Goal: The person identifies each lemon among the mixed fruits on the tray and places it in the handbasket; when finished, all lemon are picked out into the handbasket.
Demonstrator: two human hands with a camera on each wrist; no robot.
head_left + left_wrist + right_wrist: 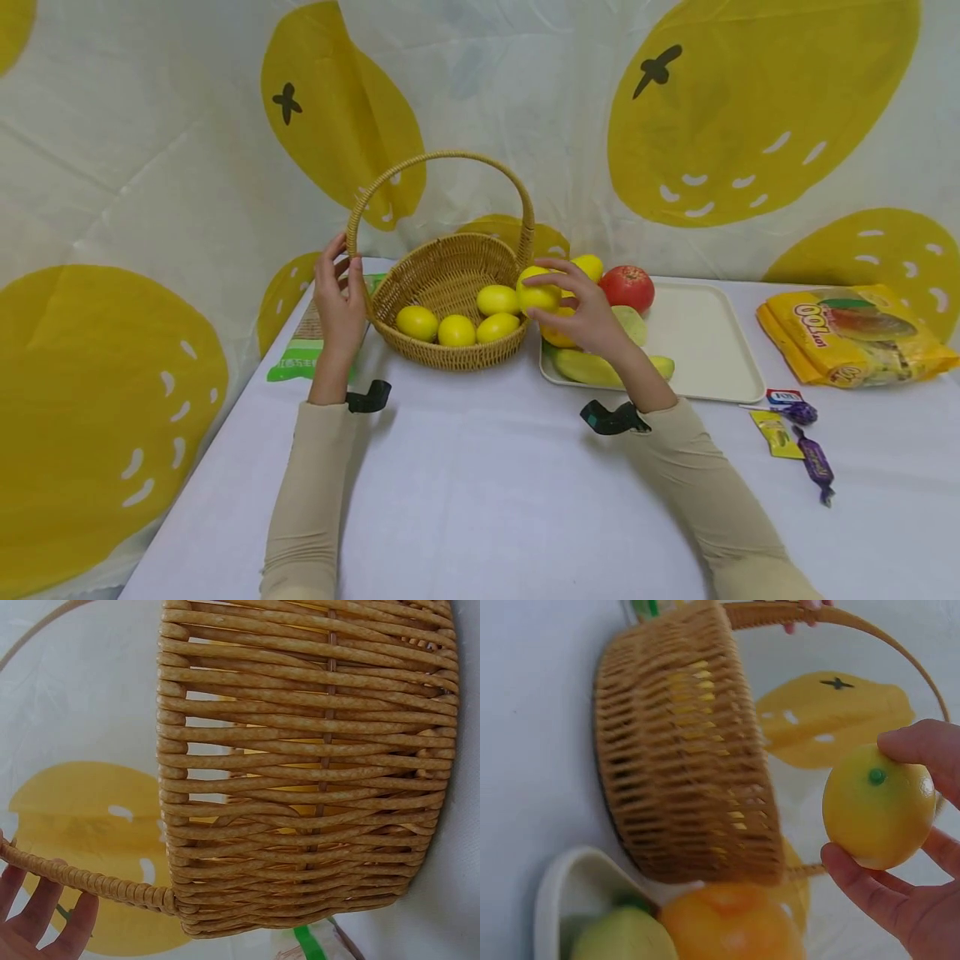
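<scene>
My left hand (339, 300) holds the left side of the wicker basket's handle (457, 155), its fingers round it in the left wrist view. Several yellow lemons lie along the front inside of the basket (457, 358). Above the basket's right rim, my right hand (597, 323) pinches another lemon (879, 806) between thumb and fingers. The right wrist view shows this lemon with a small green stem spot, beside the basket wall and apart from it. The right hand partly covers the fruit behind it.
Right of the basket, a cream tray (708, 342) bears a banana (588, 367), an orange (731, 922), a pale green fruit (630, 325), a lemon (588, 267) and a red pomegranate (628, 288). Farther right lie a yellow snack bag (855, 337) and wrapped candies (816, 467). A green packet (303, 350) lies left.
</scene>
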